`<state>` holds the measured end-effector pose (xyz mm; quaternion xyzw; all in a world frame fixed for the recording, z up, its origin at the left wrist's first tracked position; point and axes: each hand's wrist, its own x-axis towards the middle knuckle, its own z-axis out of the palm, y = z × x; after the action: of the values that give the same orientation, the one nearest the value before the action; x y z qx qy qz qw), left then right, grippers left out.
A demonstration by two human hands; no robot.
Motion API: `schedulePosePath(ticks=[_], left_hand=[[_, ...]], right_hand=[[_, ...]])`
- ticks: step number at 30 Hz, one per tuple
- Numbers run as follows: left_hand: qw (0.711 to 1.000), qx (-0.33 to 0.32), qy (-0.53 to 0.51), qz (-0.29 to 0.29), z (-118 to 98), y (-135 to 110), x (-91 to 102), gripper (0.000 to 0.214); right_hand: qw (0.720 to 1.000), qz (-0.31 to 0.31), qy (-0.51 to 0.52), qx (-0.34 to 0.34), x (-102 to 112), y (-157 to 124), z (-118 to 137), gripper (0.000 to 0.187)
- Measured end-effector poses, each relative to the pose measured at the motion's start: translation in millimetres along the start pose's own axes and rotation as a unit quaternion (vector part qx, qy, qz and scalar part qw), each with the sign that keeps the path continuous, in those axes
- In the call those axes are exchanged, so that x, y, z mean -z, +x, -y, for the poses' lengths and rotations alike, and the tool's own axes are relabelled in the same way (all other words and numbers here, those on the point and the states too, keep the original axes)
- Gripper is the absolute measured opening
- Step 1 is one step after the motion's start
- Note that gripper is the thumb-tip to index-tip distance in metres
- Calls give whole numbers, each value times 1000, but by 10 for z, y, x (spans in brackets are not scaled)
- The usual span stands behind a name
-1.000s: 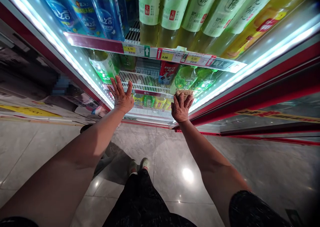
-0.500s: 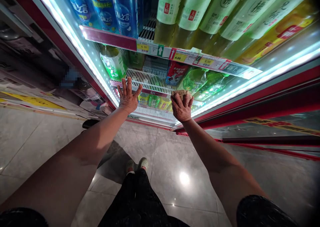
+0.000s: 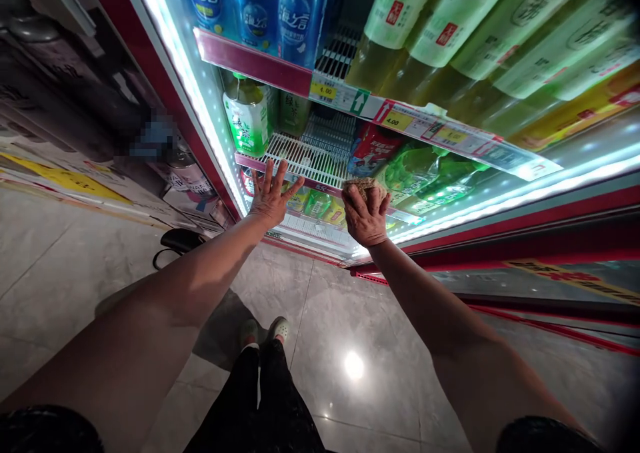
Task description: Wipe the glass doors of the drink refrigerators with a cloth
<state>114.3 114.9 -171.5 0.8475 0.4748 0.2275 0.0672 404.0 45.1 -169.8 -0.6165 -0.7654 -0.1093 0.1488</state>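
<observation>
My right hand (image 3: 367, 223) is closed over a brown, rough-textured cloth (image 3: 369, 185), which is bunched at the front edge of a lower cooler shelf (image 3: 325, 188). To its left, my left hand (image 3: 270, 203) has its fingers spread and holds nothing. Its fingertips are at the same shelf edge; whether they touch it I cannot tell. Behind that edge a green-labelled tea bottle (image 3: 247, 123) stands at the left. A red and blue package (image 3: 374, 148) and green bottles (image 3: 413, 173) are on the right. White shelf wires (image 3: 305, 158) show between them.
An upper shelf with price tags (image 3: 399, 118) holds blue bottles (image 3: 253, 10) and pale green bottles (image 3: 400, 6). Red-edged cooler frames run along both sides. A dark round-topped object (image 3: 183, 240) is on the tiled floor (image 3: 380, 320) at the left, near my shoes (image 3: 280, 328).
The view has shifted, so the cooler appears farther right. Against the shelf, my right hand and the cloth have moved slightly left. My left hand stays spread.
</observation>
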Motion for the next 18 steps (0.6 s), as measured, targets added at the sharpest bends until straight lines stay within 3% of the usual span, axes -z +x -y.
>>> schedulePosePath(ticks=[3, 7, 11, 14, 18], left_hand=[[1000, -13, -4, 14, 71, -31, -24, 102], [999, -31, 16, 28, 133, -71, -13, 100], [999, -45, 29, 6, 158, -129, 29, 94], [999, -13, 37, -28, 211, -187, 62, 93], [998, 17, 46, -48, 347, -259, 107, 95]], right_hand=[[999, 31, -11, 26, -88, -32, 15, 50], [996, 44, -22, 74, 19, 38, 13, 53], [996, -1, -35, 77, 114, 200, 134, 55], [994, -45, -50, 83, 5, 236, 237, 55], [983, -61, -77, 153, -169, 180, 261, 55]])
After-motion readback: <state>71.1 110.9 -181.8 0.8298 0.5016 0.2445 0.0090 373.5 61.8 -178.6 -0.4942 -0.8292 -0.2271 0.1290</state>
